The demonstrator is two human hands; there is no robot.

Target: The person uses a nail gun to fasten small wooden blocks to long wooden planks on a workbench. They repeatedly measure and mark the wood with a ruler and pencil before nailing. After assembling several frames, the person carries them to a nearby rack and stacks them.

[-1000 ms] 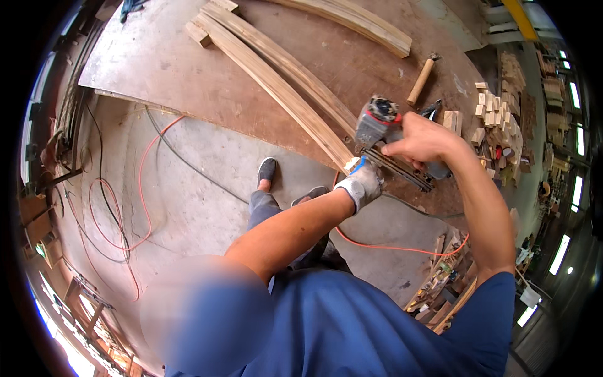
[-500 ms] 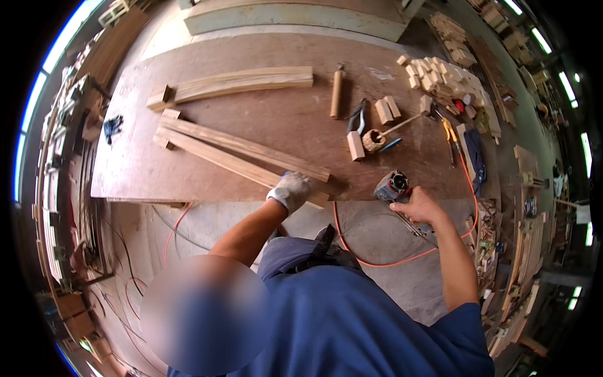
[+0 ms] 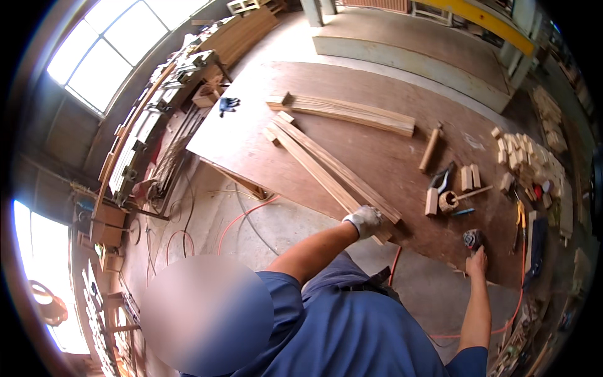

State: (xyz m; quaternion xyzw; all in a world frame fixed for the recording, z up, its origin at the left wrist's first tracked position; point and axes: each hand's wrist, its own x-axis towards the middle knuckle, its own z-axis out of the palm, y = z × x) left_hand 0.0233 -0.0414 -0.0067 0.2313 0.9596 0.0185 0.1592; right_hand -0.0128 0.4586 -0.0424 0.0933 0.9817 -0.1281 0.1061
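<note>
My left hand, in a white glove, grips the near end of a long wooden strip at the bench's front edge. Close beside it a second wooden strip runs slantwise, and the two spread slightly apart. Small wood blocks lie at their far ends, one of them a pale block. My bare right hand is closed around the handle of what looks like a nail gun, held by the front edge, right of the strips. Its lower part is mostly hidden.
On the brown workbench lie more strips, a wooden roller-shaped piece, pliers, a small woven cup and a blue pen. Several blocks are heaped at right. An orange hose hangs over the right edge.
The view has swung left, so the bench sits further right and tilted, and windows show at left. My left hand stays on the strip; my right hand still holds the nail gun.
</note>
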